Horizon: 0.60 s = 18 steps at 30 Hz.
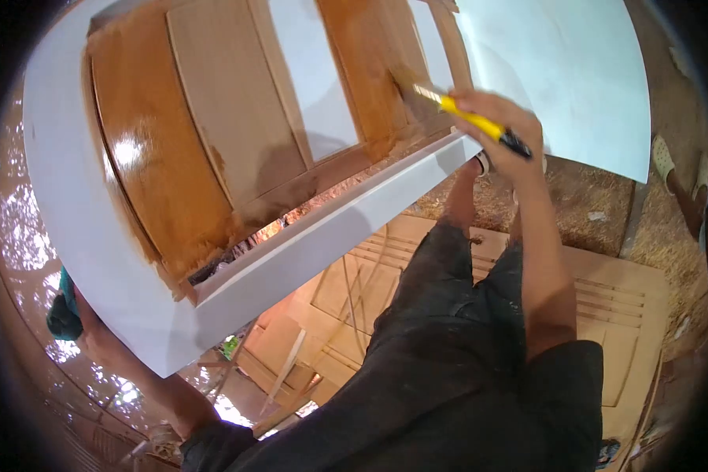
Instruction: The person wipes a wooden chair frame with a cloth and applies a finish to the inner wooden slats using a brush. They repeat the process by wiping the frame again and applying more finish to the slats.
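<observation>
While the right hand [499, 118] is pinching a yellow-handled paintbrush [468, 118], its bristles are touching the wooden door frame [212, 134] just left of that hand, the brush's long axis running from the hand up-left onto the wood. The left hand [90, 334] is gripping the white board [63, 197] edge far off, curled beside a teal cloth [61, 311].

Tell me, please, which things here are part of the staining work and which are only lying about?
In use:
- brush in the right hand
- wooden door, partly stained
- white board under it, left hand at its edge
- green cloth by that hand

Lying about:
- door panels on the floor
- sandals
</observation>
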Available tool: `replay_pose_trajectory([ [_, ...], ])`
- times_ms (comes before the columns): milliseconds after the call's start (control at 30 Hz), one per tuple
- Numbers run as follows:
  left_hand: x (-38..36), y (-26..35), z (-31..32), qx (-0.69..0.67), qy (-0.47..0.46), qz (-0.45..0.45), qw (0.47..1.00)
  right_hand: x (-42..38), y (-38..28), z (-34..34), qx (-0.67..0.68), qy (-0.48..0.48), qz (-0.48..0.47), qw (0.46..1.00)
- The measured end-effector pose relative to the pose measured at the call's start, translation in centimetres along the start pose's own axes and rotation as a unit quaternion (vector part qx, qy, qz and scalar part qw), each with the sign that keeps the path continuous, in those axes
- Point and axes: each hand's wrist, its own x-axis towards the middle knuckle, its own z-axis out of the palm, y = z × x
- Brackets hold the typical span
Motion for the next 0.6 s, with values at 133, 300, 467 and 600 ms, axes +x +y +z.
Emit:
replay_pose_trajectory([
  [133,-0.1,-0.5,-0.8,0.039,0.009,-0.024,0.999,-4.0,-1.8,-4.2,-0.007,-0.071,0.036,0.997],
  [300,-0.5,0.6,-1.3,0.011,0.003,-0.038,0.999,1.0,-1.6,-2.9,-0.001,0.089,0.039,0.995],
  [467,0.5,-1.3,0.5,-0.061,0.012,-0.065,0.996,2.1,-1.1,0.5,0.031,0.033,0.029,0.999],
  [600,0.9,0.1,0.1,-0.154,-0.006,-0.188,0.970,-2.5,-2.7,-2.4,-0.026,-0.131,0.007,0.991],
])
